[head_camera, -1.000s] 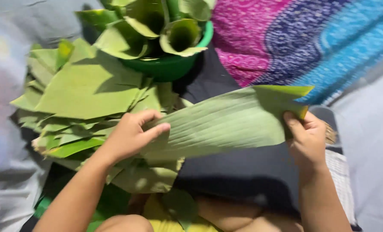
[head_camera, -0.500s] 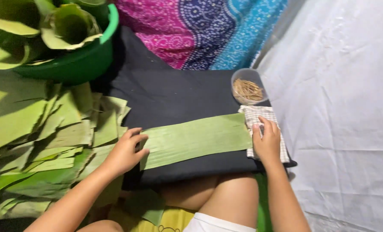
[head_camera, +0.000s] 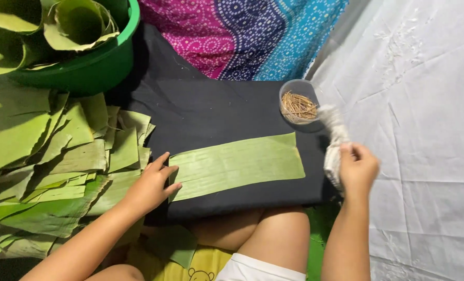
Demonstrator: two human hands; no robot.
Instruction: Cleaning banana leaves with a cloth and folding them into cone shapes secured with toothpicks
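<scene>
Far left of both hands: heaped cut banana leaves (head_camera: pixel 49 166), green basin (head_camera: pixel 94 65) above. Left hand (head_camera: pixel 151 184) flat, fingers spread, pressing the near end of a leaf strip (head_camera: pixel 237 164) stretched on black cloth (head_camera: pixel 211 109) between the hands. Right hand (head_camera: pixel 358 169) closed around a white rag (head_camera: pixel 335 140), lifted just below a clear cup of sticks (head_camera: pixel 298 105).

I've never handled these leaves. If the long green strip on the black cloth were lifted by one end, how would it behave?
The leaf strip looks thin and lies flat, so it would probably droop. Its fine lengthwise ribs suggest it may split along them. The left hand pins one end, hinting it slides or curls easily.
</scene>
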